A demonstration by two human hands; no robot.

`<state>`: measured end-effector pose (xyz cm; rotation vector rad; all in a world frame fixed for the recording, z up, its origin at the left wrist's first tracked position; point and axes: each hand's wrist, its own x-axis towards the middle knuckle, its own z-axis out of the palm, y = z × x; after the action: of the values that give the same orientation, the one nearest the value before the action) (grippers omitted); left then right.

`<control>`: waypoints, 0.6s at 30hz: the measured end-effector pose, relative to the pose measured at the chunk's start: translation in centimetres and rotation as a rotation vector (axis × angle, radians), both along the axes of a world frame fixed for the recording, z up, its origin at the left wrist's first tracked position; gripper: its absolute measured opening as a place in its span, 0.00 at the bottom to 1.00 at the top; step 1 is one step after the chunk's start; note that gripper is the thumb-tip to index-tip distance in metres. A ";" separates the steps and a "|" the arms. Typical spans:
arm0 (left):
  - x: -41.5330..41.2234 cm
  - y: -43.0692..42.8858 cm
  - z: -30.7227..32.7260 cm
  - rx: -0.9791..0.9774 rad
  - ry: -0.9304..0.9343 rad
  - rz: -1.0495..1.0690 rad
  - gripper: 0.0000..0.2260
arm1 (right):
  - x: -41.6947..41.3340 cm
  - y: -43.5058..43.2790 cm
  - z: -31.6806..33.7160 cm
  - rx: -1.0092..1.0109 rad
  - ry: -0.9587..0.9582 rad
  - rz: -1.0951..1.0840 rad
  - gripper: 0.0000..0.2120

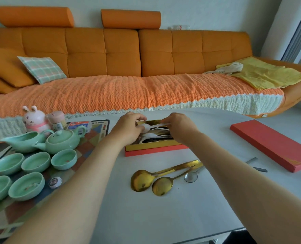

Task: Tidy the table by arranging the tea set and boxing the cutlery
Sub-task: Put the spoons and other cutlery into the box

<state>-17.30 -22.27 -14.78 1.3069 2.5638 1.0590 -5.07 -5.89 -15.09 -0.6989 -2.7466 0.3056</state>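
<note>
A red box with a gold lining (pixel 151 149) stands open in the middle of the white table, with several silver pieces of cutlery (pixel 153 136) lying in it. My left hand (pixel 128 128) and my right hand (pixel 178 126) are both over the box, and together they pinch a silver spoon (pixel 150 127) at its bowl and handle. In front of the box lie two gold spoons (pixel 146 180) and a small silver spoon (pixel 191 176). At the left, on a patterned mat, stand a green teapot (pixel 62 141), a green pitcher (pixel 25 140) and several green cups (pixel 36 162).
The red box lid (pixel 273 144) lies at the right, with a grey utensil (pixel 257 166) beside it. A pink rabbit figure (pixel 34 118), a pink jar (pixel 57 120) and a small wrapped object (pixel 55 182) stand near the tea set. An orange sofa runs behind the table.
</note>
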 end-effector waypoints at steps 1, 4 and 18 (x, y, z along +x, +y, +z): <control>0.0 0.1 -0.4 -0.006 0.055 0.006 0.12 | -0.2 0.1 0.1 -0.009 -0.057 -0.032 0.26; 0.2 0.4 -1.4 -0.054 0.125 -0.028 0.15 | -0.5 0.3 0.3 -0.011 -0.099 -0.074 0.24; 1.8 0.8 -1.2 -0.321 0.198 -0.018 0.28 | 0.8 0.4 -0.1 0.023 0.059 0.072 0.18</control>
<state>-15.48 -21.45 -15.95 1.4031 2.7062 0.5059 -4.23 -5.48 -15.18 -0.5771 -2.7191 0.3040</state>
